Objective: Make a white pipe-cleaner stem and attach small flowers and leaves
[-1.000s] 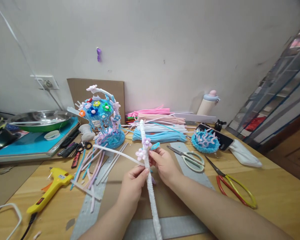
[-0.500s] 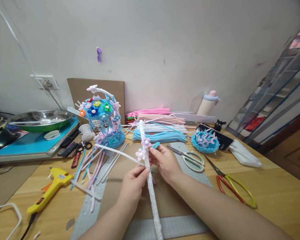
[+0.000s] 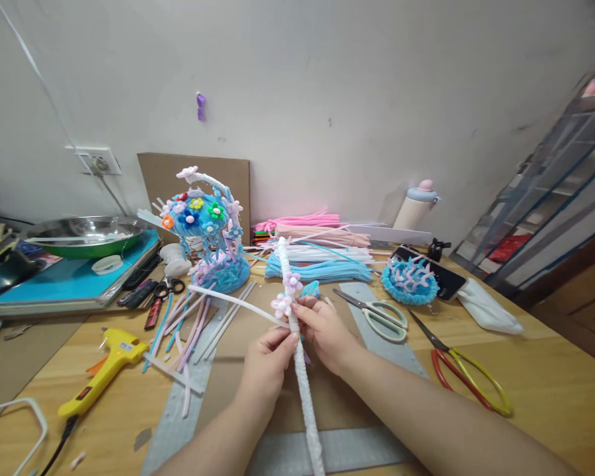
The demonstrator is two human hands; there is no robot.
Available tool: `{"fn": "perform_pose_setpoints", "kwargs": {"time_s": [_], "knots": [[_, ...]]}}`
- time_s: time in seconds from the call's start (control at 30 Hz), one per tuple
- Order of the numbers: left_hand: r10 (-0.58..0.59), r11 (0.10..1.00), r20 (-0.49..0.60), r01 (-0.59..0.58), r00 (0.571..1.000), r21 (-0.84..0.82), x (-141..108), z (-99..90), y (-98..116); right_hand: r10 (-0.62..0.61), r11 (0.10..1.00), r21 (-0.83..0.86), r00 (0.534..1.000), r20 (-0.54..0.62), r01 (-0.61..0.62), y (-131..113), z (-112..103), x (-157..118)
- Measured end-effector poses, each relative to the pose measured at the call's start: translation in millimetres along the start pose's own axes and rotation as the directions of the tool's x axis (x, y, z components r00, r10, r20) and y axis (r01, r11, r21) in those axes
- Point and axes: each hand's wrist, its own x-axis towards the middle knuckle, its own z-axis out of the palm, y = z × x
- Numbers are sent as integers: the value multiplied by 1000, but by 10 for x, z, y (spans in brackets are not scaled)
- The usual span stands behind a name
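A long white wrapped stem [image 3: 305, 396] stands nearly upright in the middle, with pale pink-purple flowers [image 3: 281, 305] on its upper part. My left hand [image 3: 272, 354] pinches a white pipe cleaner [image 3: 242, 304] against the stem's left side; the strip's free end points left. On the other side, my right hand [image 3: 322, 327] closes around the stem just below the flowers. A small blue looped piece [image 3: 310, 289] shows above my right fingers. What the right fingertips press behind the stem is partly hidden.
A yellow glue gun [image 3: 104, 370] and loose strips lie left. Behind stand a blue flowered jellyfish-like piece [image 3: 203, 221] and pipe cleaner bundles [image 3: 320, 270]. Two scissors [image 3: 387, 320] [image 3: 469, 373] and a round blue piece [image 3: 409, 281] are right.
My right fingers have moved slightly down and closer to the stem, and the blue looped piece now sits above them. My left hand keeps its pinch. The whole view has shifted slightly.
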Motion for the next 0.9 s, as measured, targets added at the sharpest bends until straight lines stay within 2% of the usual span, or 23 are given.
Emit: {"fn": "perform_pose_setpoints", "kwargs": {"time_s": [0.17, 0.37, 0.5, 0.63, 0.7, 0.83, 0.9], "knots": [[17, 1000, -29, -17, 999, 20, 13, -9, -23, 53, 997, 46, 998, 44, -55, 12, 0, 3], [116, 987, -55, -109, 992, 116, 13, -31, -36, -12, 998, 67, 1000, -7, 12, 125, 32, 28], [154, 983, -70, -145, 986, 113, 14, -47, -24, 24, 997, 68, 998, -49, -21, 139, 68, -92], [120, 992, -74, -116, 990, 55, 29, -70, -41, 56, 996, -65, 993, -100, -63, 144, 55, -253], [103, 995, -71, -103, 992, 6, 31, -78, -53, 61, 995, -72, 991, -116, -70, 155, 50, -304], [34, 998, -123, -40, 992, -48, 21, -84, -61, 173, 985, -4, 984, -43, -173, 187, 81, -350], [24, 998, -138, -31, 990, -49, 21, -87, -59, 199, 979, -42, 980, -9, -199, 182, 93, -346]]}}
